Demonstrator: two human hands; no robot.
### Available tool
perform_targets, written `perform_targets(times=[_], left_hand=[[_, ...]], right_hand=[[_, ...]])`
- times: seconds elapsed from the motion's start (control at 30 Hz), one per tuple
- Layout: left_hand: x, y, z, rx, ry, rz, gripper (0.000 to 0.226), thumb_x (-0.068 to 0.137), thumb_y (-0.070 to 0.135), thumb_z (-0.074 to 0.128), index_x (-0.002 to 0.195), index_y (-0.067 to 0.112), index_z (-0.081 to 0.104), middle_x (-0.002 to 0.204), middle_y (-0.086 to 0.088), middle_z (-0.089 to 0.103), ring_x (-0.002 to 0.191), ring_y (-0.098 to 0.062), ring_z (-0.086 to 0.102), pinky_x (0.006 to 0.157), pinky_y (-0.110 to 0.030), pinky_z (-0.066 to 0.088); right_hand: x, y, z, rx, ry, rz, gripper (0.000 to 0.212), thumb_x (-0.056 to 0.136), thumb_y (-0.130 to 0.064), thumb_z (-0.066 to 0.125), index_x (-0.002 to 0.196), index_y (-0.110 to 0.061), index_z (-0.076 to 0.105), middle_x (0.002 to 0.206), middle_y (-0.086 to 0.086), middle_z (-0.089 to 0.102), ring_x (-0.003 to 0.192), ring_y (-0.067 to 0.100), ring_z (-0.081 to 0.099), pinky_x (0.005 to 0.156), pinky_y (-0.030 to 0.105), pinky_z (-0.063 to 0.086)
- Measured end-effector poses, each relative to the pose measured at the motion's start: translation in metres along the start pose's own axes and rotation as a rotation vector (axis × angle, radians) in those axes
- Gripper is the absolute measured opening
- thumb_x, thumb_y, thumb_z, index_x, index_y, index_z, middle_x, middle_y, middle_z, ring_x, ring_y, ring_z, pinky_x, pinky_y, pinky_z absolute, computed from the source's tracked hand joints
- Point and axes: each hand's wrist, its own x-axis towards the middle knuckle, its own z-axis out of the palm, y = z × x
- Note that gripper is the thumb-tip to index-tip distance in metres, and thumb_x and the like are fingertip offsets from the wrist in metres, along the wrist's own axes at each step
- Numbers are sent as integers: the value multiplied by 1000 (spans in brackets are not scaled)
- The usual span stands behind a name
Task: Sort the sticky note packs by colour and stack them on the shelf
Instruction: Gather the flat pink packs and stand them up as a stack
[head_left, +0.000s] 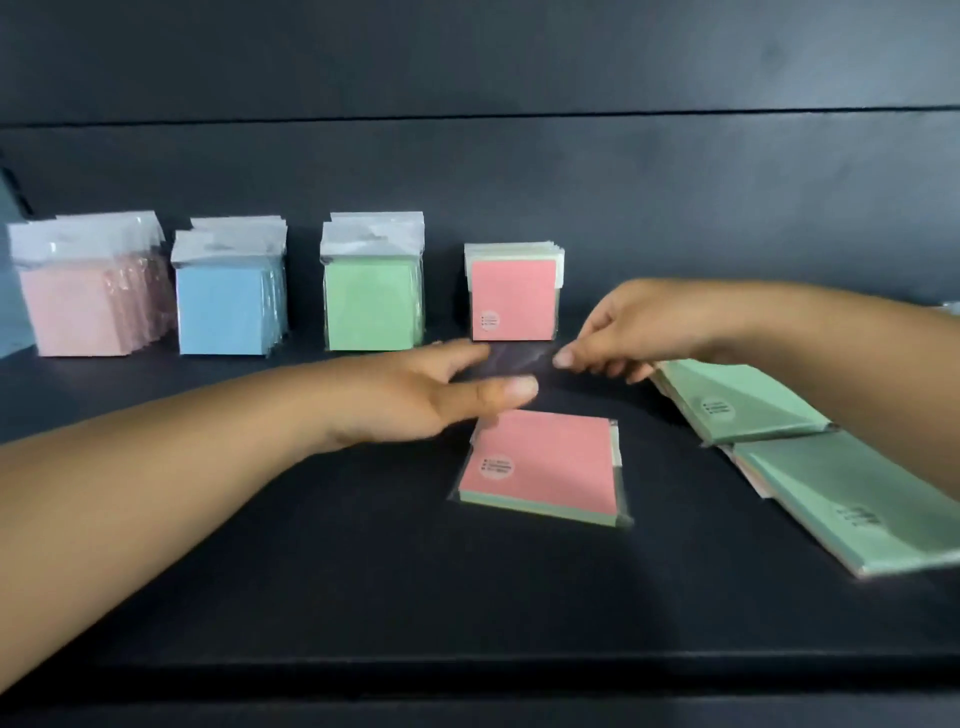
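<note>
Four stacks stand behind the flat pink pack (540, 462); it and two green packs (748, 402) remain. Left hand (415, 395) spread; right hand (618, 332) pinching something unclear.

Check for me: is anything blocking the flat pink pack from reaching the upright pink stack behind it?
Only the hands: the left hand and right hand hover between the flat pink pack and the upright pink stack. No packs lie there.

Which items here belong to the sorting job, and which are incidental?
Job: pale pink stack, blue stack, green stack, coral stack, flat coral pack, two flat green packs.
Incidental: only the shelf itself.
</note>
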Motion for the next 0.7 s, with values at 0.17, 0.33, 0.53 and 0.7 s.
perform_targets(times=[0.17, 0.33, 0.53, 0.7], left_hand=[[-15, 2, 8, 266, -170, -37, 81, 55, 67, 53, 129, 36, 37, 132, 15, 40, 131, -7, 33, 102, -21, 31], [-5, -6, 5, 73, 18, -30, 77, 67, 42, 76, 126, 33, 27, 114, 14, 50, 103, -5, 50, 82, -14, 40], [14, -11, 3, 13, 281, 51, 86, 73, 23, 77, 136, 27, 19, 104, 9, 48, 102, -14, 51, 79, -20, 43], [51, -6, -6, -298, 461, 68, 58, 85, 11, 64, 132, 25, 34, 87, -2, 61, 78, -10, 58, 65, -5, 45]], right_hand=[[-27, -3, 16, 23, -101, 74, 25, 87, -35, 60, 87, -10, 62, 74, -1, 57, 65, 8, 51, 54, 16, 44], [-30, -10, 15, 271, -162, 80, 16, 88, -28, 59, 79, -16, 61, 67, -1, 56, 60, 12, 48, 52, 19, 44], [-9, -8, 4, 584, 52, 89, 21, 84, -4, 63, 68, -15, 54, 62, 0, 56, 57, 9, 51, 49, 16, 48], [25, -6, 0, 732, 259, 109, 25, 84, 3, 61, 68, -16, 54, 62, 1, 60, 63, 12, 54, 63, 23, 46]])
